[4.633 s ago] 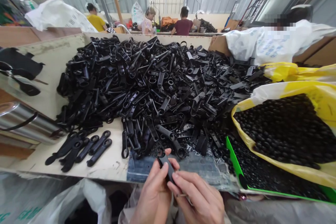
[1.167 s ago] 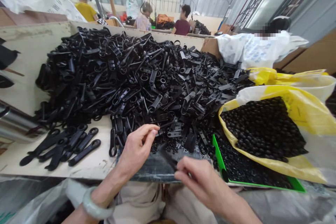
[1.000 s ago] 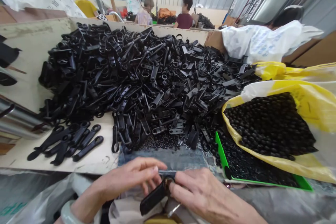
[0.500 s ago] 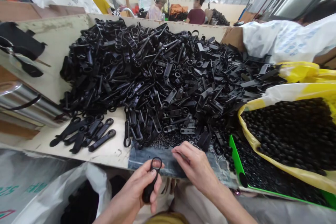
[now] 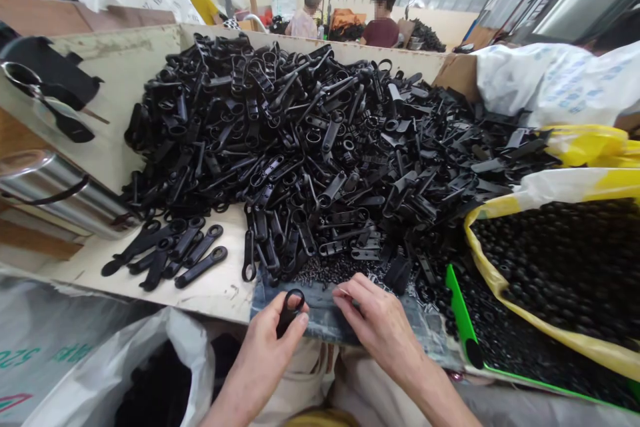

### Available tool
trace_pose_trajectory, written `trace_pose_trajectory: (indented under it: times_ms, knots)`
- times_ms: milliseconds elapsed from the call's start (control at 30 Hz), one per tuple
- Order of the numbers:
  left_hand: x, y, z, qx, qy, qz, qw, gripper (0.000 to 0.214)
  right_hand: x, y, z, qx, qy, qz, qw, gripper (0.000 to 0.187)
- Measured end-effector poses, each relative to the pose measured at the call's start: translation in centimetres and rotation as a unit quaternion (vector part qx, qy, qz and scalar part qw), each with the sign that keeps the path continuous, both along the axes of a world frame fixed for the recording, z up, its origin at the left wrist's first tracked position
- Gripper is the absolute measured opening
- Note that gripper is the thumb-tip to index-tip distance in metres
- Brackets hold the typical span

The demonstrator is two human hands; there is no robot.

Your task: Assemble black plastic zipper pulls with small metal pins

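My left hand (image 5: 267, 347) is closed around a black plastic handle (image 5: 286, 321) with a ring at its upper end; fingers and palm hide its lower part. My right hand (image 5: 375, 320) is held to its right, thumb and fingertips pinched together. A tiny pale glint shows at those fingertips, too small to name. Just beyond the right hand lie loose small metal pieces (image 5: 325, 271) on a dark mat (image 5: 320, 313). Behind them rises a big heap of black plastic parts (image 5: 280, 140), many with ring ends.
Several ringed black handles (image 5: 203, 267) lie at the left, near a steel flask (image 5: 65, 190). An open yellow-edged bag (image 5: 555, 280) of small black pieces stands at the right behind a green edge (image 5: 463, 320). A white sack (image 5: 180, 353) is at lower left. Several people sit far back.
The handle in my left hand has tilted, so less of its lower body shows and the thumb lies nearer the ring. My right hand stays pinched. The view has shifted slightly.
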State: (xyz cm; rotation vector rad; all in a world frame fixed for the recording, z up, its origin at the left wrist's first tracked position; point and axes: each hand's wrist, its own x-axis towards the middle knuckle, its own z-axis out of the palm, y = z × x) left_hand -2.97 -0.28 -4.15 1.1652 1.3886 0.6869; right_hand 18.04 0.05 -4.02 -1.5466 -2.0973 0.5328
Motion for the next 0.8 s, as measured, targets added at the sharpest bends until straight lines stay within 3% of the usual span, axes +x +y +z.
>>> trace_pose_trajectory:
  times_ms: [100, 200, 400, 600, 667, 733, 800]
  knots:
    - [0.9, 0.8, -0.1, 0.124, 0.155, -0.047, 0.979, 0.013, 0.4, -0.1, 0.1, 0.017, 0.031, -0.029, 0.999, 0.023]
    - [1.8, 1.5, -0.2, 0.19, 0.237, -0.087, 0.949, 0.012, 0.1, 0.4, 0.1, 0.02, 0.031, -0.033, 0.999, 0.021]
    - [2.7, 1.8, -0.8, 0.203, 0.247, -0.099, 0.942, 0.022, -1.1, 1.8, -0.7, -0.003, -0.039, -0.004, 0.999, 0.019]
    - [2.2, 2.0, -0.3, 0.168, 0.177, -0.064, 0.968, 0.017, -1.4, 2.2, -0.7, -0.004, -0.009, -0.006, 1.0, 0.022]
    - [1.9, 2.0, -0.1, 0.141, 0.129, -0.042, 0.981, 0.018, -1.2, 2.0, -0.1, -0.005, 0.045, -0.018, 0.999, 0.021]
    - [1.7, 1.7, 0.1, 0.113, 0.079, -0.022, 0.99, 0.03, -1.0, 1.4, 0.5, -0.039, 0.179, -0.045, 0.982, 0.019]
    - [1.9, 1.3, 0.5, 0.037, -0.001, 0.013, 0.999, 0.041, -1.0, 0.6, 0.8, -0.12, 0.355, -0.081, 0.924, 0.022]
